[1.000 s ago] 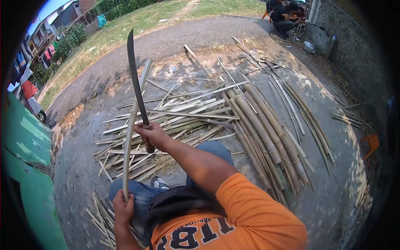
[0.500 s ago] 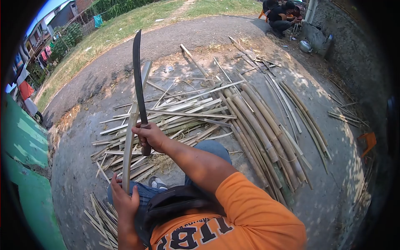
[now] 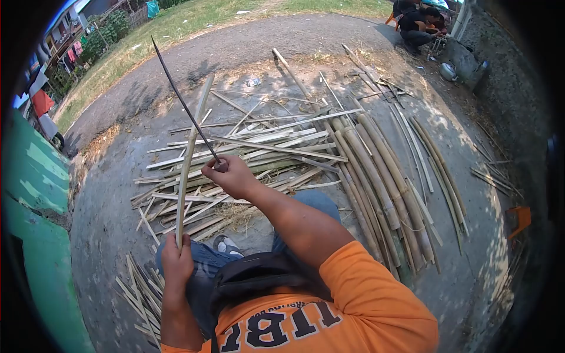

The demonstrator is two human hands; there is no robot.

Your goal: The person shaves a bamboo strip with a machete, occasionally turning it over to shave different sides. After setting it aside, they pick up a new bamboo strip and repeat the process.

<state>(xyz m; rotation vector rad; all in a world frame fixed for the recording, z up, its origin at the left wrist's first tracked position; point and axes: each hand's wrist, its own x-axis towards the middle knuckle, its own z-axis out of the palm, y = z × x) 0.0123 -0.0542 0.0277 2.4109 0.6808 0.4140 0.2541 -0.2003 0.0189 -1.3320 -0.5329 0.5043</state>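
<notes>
My left hand (image 3: 177,259) is closed around the lower end of a long split bamboo strip (image 3: 187,162), close to my left knee. The strip stands up and leans slightly away to the right. In my right hand (image 3: 234,177) is a machete (image 3: 183,105), gripped by its dark handle. Its long curved blade points up and to the left, seen nearly edge-on, and crosses over the strip in this view. Below and beyond both hands lies a pile of pale split bamboo strips (image 3: 282,147).
Whole bamboo poles (image 3: 374,170) lie to the right of the pile. More thin strips (image 3: 138,294) lie at lower left, near a green wall (image 3: 41,182). A person (image 3: 416,29) crouches at the far right near a kettle (image 3: 448,72) and a grey wall.
My left hand has gone from spread fingers to closed around the strip. The machete has tilted left and turned edge-on, while my right hand has moved slightly right, apart from the strip.
</notes>
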